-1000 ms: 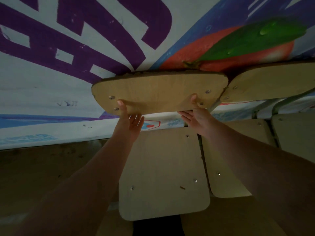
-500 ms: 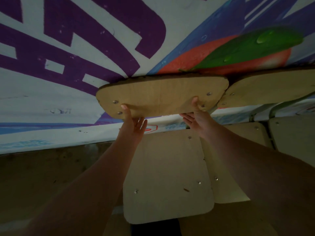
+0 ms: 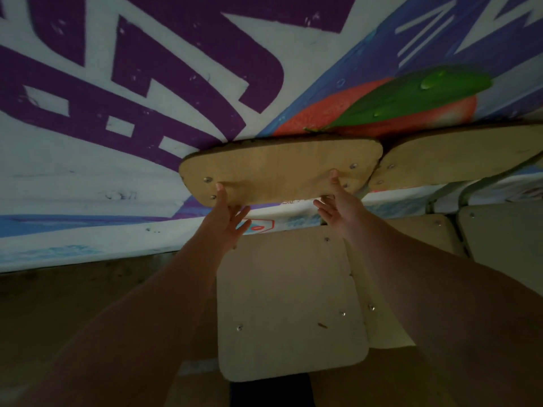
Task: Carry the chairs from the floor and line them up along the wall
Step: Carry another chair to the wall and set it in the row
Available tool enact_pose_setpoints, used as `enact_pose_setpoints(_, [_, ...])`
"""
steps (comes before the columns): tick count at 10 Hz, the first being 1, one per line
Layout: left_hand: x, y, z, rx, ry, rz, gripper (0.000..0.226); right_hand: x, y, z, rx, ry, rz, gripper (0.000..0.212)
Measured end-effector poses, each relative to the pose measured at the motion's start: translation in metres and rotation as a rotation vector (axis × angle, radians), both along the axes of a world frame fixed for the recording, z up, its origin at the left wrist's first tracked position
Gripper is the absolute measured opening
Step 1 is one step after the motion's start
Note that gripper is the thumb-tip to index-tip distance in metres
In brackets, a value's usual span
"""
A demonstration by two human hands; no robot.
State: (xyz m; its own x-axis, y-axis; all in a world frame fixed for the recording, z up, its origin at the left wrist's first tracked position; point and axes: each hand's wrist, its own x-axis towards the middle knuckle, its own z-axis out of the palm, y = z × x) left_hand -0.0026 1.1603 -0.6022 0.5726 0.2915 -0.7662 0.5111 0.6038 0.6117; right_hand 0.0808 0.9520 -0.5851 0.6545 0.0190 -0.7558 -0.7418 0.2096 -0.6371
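A wooden chair stands in front of me against the wall; its curved backrest (image 3: pixel 279 171) is at centre and its pale seat (image 3: pixel 288 304) is below. My left hand (image 3: pixel 224 221) holds the lower left edge of the backrest, thumb on the front and fingers behind. My right hand (image 3: pixel 338 210) holds the lower right edge the same way. The right end of the backrest touches or overlaps the neighbouring chair's backrest (image 3: pixel 455 160).
A printed banner (image 3: pixel 117 113) with purple letters and an orange fruit covers the wall. Two more chairs stand to the right along it, their seats (image 3: pixel 390 327) (image 3: pixel 505 239) side by side. Dark brown floor (image 3: pixel 73 304) lies to the left.
The chair and my hands have shifted slightly right and closer to the neighbouring chair. Both hands keep the same hold on the backrest.
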Motion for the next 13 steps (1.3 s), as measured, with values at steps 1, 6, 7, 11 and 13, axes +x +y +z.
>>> enact_pose_setpoints(1, [-0.007, -0.002, 0.021, -0.067, -0.033, 0.003, 0.076, -0.009, 0.003, 0.025, 0.097, 0.012, 0.088, 0.043])
enact_pose_setpoints(6, [-0.024, 0.000, 0.258, 0.156, -0.355, -0.131, 0.046, -0.034, -0.029, 0.215, -0.168, -0.390, 0.647, 0.035])
enact_pose_setpoints(7, [-0.024, 0.002, 0.318, 0.167, -0.420, -0.233, 0.026, -0.022, -0.019, 0.282, -0.315, -0.611, 0.686, 0.038])
enact_pose_setpoints(11, [-0.032, -0.007, 0.489, 1.283, -0.570, -0.763, 0.052, -0.046, -0.013, 0.466, -0.876, -1.224, 0.658, 0.050])
enact_pose_setpoints(13, [-0.053, 0.032, 0.508, 1.624, -0.666, -0.800, 0.052, -0.070, 0.000, 0.484, -1.158, -1.382, 0.613, 0.063])
